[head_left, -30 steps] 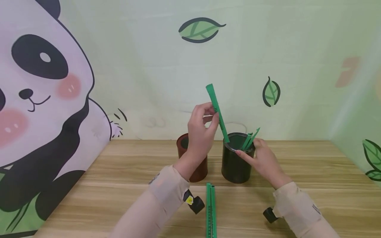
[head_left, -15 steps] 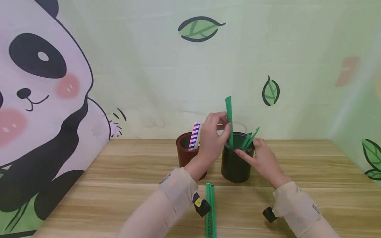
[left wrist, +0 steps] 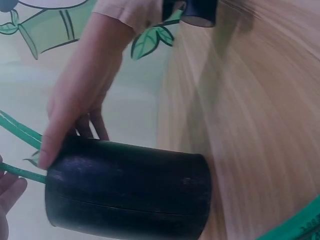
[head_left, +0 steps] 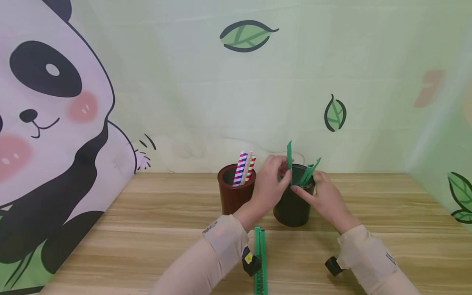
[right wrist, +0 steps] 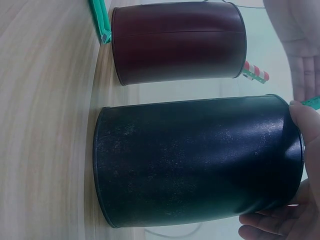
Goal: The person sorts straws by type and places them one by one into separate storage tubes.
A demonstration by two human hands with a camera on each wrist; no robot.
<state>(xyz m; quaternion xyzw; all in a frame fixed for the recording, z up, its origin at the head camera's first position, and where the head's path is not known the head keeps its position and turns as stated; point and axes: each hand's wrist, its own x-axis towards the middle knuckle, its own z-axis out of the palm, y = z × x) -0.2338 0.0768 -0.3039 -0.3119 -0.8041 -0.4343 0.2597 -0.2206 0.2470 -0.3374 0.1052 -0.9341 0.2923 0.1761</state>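
My left hand (head_left: 271, 180) pinches a slim green wrapped stick (head_left: 289, 152), its lower end inside the black cylindrical cup (head_left: 293, 211). Fingertips of that hand are by the cup's left rim. My right hand (head_left: 327, 198) holds the cup's right side, thumb at the front of the rim and fingers behind. Several more green sticks (head_left: 309, 174) lean to the right within the cup. In the left wrist view, the held green stick (left wrist: 25, 173) passes over the rim; only part of the left hand (left wrist: 9, 200) shows there. The cup (right wrist: 200, 160) stands upright on the wooden table.
Left of the black cup stands a red-brown cup (head_left: 231, 200) with several striped paper straws (head_left: 241, 168). Green printed sticks (head_left: 261, 282) lie on the table (head_left: 147, 246) near the front, partly under the left wrist camera (head_left: 251, 265). A printed backdrop (head_left: 184, 102) rises behind.
My left hand has moved right and down, lowering the green stick from a tilt above the rim to nearly upright inside the black cup. The striped straws have come into view. My right hand stays put.
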